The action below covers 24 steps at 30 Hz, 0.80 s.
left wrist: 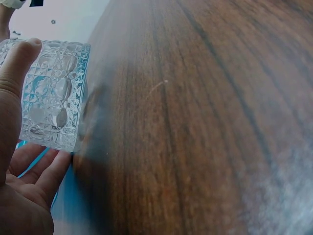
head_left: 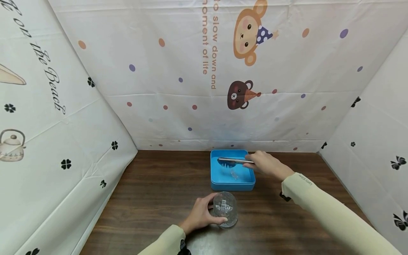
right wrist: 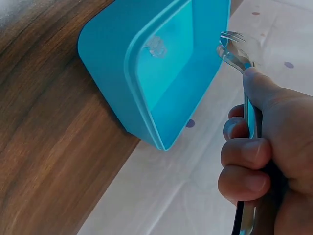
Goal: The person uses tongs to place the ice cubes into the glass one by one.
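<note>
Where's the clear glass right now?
In the head view, the clear glass is at lower centre, on the near side of the blue box, with the left hand gripping it from the left.

I count one blue box [head_left: 232,187] on one desk [head_left: 165,177]. Over the box there's one pair of tongs [head_left: 236,161]; inside, clear bits [head_left: 234,174], one or more, I can't tell. In front of it is one glass [head_left: 230,216] with several clear pieces [head_left: 224,205]. Two hands: left hand [head_left: 202,214] before the box, right hand [head_left: 267,164] at its right edge. Behind it, two printed animal heads [head_left: 236,95].
</note>
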### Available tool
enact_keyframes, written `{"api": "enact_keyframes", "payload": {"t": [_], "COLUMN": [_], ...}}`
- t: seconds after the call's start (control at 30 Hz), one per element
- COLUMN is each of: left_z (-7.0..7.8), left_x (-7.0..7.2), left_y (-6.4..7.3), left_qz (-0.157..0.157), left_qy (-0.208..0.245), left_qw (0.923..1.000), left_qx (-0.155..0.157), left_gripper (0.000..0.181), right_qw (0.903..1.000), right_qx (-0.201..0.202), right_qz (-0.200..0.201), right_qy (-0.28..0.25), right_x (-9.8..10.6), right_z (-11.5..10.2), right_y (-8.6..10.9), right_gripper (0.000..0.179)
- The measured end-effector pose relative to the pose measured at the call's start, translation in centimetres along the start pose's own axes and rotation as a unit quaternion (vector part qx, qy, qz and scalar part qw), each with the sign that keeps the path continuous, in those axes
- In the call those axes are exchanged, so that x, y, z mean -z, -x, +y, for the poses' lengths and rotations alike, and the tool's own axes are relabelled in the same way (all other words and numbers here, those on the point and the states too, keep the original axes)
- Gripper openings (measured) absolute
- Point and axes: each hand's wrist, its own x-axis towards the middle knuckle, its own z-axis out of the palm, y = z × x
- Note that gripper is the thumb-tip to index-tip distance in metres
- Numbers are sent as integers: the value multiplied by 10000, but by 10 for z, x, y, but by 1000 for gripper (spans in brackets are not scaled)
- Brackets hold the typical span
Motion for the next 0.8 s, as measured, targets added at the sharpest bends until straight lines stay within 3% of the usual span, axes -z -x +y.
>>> {"api": "enact_keyframes", "payload": {"t": [0.27, 0.5, 0.8], "left_z": [-2, -2, -2], "left_x": [0, -1, 0], "left_y": [-1, 1, 0], "left_qz": [34, 33, 39], "left_qy": [-35, 35, 28], "left_qw": [9999, 9999, 9999], "left_qx": [-98, -106, -117], "left_gripper": [74, 73, 73], "right_qw": [9986, 9975, 9979], "right_qx": [251, 113, -61], "right_qz": [455, 696, 642], "right_qy": [-42, 63, 73], "right_x": [13, 27, 31], "right_z": [0, -2, 0], "right_y": [6, 13, 18], "right_gripper": [15, 18, 22]}}
